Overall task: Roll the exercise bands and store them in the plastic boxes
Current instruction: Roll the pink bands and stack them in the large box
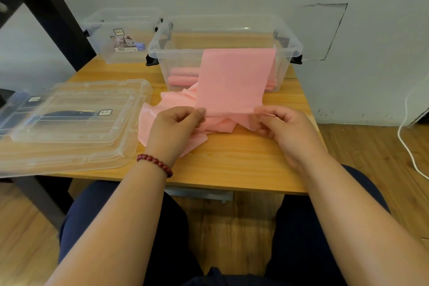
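Both hands are pinching the near edge of the pink exercise band (232,81), the left hand (176,123) gripping one corner and the right hand (278,125) the other, thumbs pressing against curled fingers. From this edge the band is stretching flat up and away, hanging over the front rim of the large clear box (176,54), while its loose remainder is lying bunched on the wooden table (232,169) under the hands. Rolled pink bands (183,76) are lying inside that box. A smaller clear box (97,21) is standing behind to the left, and stacked clear lids (76,123) are resting left of the hands. A red bead bracelet (155,163) is circling the left wrist
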